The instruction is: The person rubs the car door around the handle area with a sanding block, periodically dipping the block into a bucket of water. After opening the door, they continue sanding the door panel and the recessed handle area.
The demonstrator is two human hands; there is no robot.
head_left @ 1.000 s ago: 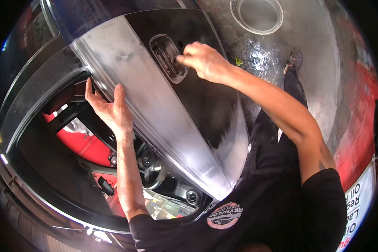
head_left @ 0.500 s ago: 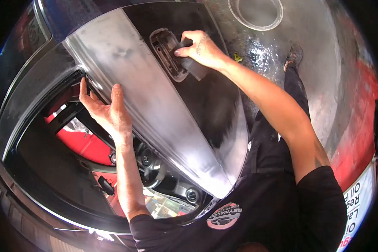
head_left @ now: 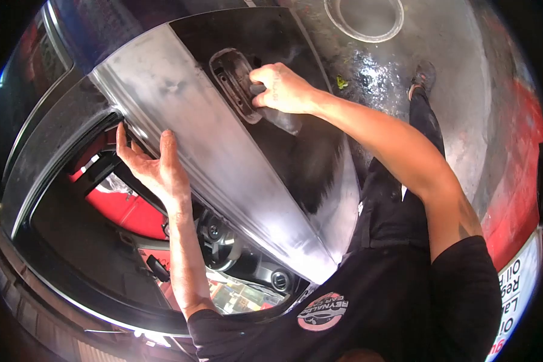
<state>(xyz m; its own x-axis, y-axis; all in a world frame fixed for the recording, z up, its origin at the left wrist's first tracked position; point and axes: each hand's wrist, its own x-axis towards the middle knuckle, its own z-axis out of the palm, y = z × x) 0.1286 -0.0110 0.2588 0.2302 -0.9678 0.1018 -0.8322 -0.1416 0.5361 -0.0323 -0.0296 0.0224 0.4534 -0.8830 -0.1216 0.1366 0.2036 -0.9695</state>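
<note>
A car door fills the middle of the head view, with a bare, dull metal band along the window and a dark panel beyond it. My right hand pinches a dark grey piece of sandpaper between thumb and fingers. It is blurred and lies against the dark panel, just right of the oval door handle recess. Over the window edge, my left hand rests with fingers spread and holds nothing. Its thumb is on the metal band, and its fingertips are by the window frame.
Through the open window show a steering wheel and a red surface. A round pale-rimmed tub stands on the wet floor. My shoe is at the right, near a red object with a lettered sign.
My right hand has slid down the panel with the sandpaper, away from the top of the handle recess. The left hand stays at the window edge.
</note>
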